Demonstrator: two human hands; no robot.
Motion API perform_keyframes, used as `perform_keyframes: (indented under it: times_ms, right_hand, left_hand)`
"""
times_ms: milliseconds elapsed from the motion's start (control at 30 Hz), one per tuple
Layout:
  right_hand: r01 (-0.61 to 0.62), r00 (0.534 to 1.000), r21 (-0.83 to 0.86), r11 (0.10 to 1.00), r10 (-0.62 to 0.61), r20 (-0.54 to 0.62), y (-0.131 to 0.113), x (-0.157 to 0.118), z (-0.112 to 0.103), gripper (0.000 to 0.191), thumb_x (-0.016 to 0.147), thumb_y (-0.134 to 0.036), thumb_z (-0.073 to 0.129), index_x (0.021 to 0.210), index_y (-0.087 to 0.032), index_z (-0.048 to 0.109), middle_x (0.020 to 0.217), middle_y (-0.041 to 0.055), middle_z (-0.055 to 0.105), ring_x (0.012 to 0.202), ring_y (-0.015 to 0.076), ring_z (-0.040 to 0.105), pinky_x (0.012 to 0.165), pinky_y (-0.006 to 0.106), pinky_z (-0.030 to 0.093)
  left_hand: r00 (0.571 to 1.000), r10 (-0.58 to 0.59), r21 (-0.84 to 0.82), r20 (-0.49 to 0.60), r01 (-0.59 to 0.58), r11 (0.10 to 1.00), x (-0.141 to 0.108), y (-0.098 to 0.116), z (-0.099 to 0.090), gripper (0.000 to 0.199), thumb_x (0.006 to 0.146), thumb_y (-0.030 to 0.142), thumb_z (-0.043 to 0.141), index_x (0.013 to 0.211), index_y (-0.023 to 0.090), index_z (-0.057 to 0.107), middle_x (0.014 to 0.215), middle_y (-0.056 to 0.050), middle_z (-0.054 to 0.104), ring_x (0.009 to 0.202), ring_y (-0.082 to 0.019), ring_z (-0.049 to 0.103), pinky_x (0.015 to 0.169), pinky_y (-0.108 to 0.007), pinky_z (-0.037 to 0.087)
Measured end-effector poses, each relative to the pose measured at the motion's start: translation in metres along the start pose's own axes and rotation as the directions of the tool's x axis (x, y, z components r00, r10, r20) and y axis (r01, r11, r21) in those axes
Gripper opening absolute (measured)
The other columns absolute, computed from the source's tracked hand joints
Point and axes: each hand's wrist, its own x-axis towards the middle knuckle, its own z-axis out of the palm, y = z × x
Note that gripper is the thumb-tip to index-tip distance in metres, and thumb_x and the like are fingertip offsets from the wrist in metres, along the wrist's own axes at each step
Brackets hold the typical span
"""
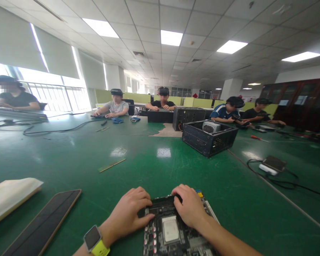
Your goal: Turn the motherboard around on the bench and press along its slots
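Head view | left hand [135,207]: thumb, fingers apart | right hand [191,207]: curled, grip unclear | circuit board [183,232]: from fingertips toward worktop [138,151] near edge

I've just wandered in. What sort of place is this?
Probably an office-like room used for computer hardware work. A circuit board and an open computer case lie on the green table, and low yellow-green partitions stand in the background.
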Motion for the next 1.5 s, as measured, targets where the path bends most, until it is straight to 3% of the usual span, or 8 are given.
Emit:
perform_keyframes:
  times_ms: [1500]
  right_hand:
    - [-0.044,0.999,-0.011,0.999,0.044,0.018,-0.0027,0.0005,-0.0025,0.019,0.079,-0.02,0.049,0.092,-0.022,0.062,0.094,0.0013,0.064,0.091,0.0176,0.054,0.082,0.028,0.035]
  left_hand:
    - [0.998,0.026,-0.058,-0.053,-0.029,0.998,-0.001,-0.0041,0.0018,0.014,0.081,0.03,0.064,0.091,0.021,0.066,0.093,-0.005,0.066,0.085,-0.02,0.058,0.075,-0.031,0.047]
